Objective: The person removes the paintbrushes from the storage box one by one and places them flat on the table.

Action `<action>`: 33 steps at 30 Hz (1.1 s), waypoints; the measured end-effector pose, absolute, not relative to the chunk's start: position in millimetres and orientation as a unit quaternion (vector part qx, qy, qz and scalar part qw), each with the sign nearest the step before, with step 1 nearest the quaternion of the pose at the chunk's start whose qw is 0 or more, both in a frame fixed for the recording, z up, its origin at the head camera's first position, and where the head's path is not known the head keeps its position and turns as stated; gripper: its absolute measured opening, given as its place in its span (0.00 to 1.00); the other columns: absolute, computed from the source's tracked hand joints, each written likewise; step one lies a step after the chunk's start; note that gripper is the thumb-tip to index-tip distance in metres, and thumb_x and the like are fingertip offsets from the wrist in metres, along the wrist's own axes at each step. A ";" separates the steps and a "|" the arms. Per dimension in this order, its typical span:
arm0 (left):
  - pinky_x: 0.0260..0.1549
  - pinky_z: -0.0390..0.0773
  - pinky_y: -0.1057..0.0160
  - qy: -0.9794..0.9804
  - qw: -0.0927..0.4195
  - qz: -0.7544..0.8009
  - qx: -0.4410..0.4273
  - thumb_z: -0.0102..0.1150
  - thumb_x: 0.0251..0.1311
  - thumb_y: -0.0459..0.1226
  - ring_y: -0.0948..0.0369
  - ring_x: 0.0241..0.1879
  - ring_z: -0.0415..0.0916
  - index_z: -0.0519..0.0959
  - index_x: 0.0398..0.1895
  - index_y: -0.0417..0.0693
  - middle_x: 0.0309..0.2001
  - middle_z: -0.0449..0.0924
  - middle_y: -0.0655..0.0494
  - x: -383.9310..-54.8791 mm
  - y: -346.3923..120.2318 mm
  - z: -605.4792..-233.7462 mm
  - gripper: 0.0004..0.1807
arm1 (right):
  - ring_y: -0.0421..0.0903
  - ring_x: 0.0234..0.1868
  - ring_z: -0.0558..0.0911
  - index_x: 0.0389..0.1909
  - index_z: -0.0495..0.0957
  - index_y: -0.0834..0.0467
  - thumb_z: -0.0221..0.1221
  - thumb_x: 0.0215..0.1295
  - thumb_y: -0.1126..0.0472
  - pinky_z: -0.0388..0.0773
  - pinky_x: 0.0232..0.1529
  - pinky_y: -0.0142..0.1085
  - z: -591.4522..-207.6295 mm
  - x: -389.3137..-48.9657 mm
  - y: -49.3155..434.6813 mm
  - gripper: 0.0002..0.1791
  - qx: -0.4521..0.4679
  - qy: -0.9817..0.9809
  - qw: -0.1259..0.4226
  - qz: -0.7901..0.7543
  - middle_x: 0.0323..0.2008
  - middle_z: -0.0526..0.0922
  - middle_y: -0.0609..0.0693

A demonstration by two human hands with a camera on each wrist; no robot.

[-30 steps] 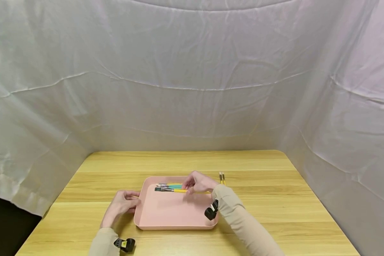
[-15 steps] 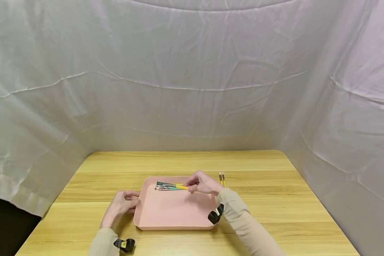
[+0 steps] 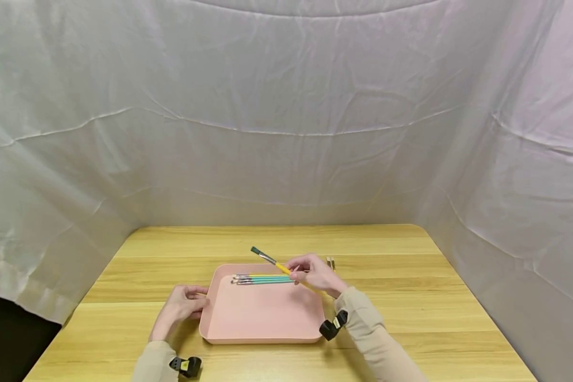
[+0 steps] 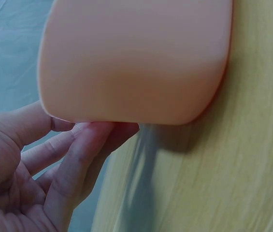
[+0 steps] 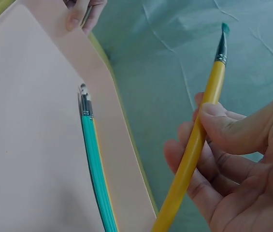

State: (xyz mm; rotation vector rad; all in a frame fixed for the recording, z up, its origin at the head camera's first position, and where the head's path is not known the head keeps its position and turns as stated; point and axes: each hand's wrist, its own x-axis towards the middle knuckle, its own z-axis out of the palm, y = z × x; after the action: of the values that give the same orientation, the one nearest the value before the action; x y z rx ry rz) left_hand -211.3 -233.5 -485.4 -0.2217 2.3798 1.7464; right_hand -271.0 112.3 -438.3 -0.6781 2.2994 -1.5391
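Observation:
My right hand [image 3: 317, 274] pinches a flat paintbrush [image 3: 281, 267] by its yellow handle, between thumb and fingers. The brush slants over the far side of a pink tray [image 3: 262, 315], its dark green bristles up and to the left. In the right wrist view its handle [image 5: 182, 174] runs down past the fingers. My left hand [image 3: 185, 306] grips the tray's left edge; in the left wrist view its fingers [image 4: 80, 157] lie against the wall, tips partly hidden. Several thinner brushes with teal and yellow handles [image 3: 267, 280] lie inside along the far wall.
Two paintbrushes [image 3: 331, 262] with pale bristles lie on the wooden table [image 3: 401, 302] right of the tray, partly hidden behind my right hand. A pale grey curtain [image 3: 286, 159] surrounds the table at the back and sides.
My right hand has raised the yellow paintbrush from low over the tray, tilting its bristles up and away, and has shifted slightly right. The left hand and tray have stayed in place.

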 end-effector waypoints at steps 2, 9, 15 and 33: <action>0.32 0.89 0.60 0.800 0.091 0.588 -0.076 0.61 0.57 0.24 0.58 0.33 0.85 0.74 0.56 0.20 0.37 0.87 0.40 -210.9 -233.1 -484.9 0.23 | 0.44 0.32 0.79 0.49 0.81 0.72 0.59 0.66 0.72 0.78 0.35 0.32 -439.1 -269.8 115.2 0.12 -0.226 0.797 0.137 -0.543 0.35 0.83 0.65; 0.32 0.89 0.60 0.801 0.091 0.586 -0.083 0.61 0.57 0.24 0.59 0.33 0.85 0.74 0.57 0.21 0.37 0.87 0.42 -211.3 -233.0 -485.2 0.23 | 0.42 0.35 0.79 0.49 0.81 0.70 0.58 0.68 0.69 0.76 0.37 0.29 -442.1 -264.3 123.6 0.12 -0.202 0.783 0.097 -0.580 0.38 0.84 0.64; 0.32 0.89 0.59 0.799 0.095 0.589 -0.076 0.60 0.58 0.24 0.58 0.33 0.85 0.72 0.57 0.19 0.38 0.87 0.39 -212.1 -233.4 -484.4 0.23 | 0.38 0.38 0.81 0.54 0.77 0.74 0.57 0.70 0.69 0.78 0.41 0.26 -447.8 -257.5 131.0 0.16 -0.168 0.761 0.062 -0.624 0.41 0.83 0.65; 0.31 0.88 0.61 0.804 0.091 0.584 -0.075 0.60 0.58 0.24 0.58 0.33 0.85 0.73 0.57 0.20 0.38 0.87 0.38 -212.1 -233.3 -484.6 0.23 | 0.35 0.36 0.84 0.56 0.72 0.76 0.56 0.70 0.71 0.81 0.38 0.24 -468.6 -241.7 154.3 0.17 -0.048 0.671 -0.038 -0.739 0.33 0.83 0.42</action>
State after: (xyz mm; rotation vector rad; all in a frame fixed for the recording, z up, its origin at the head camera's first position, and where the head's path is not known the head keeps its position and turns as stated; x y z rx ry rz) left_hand -212.1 -233.3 -484.6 -0.2225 2.3885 1.7344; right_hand -241.7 154.3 -468.6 -0.1540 2.1595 -2.3796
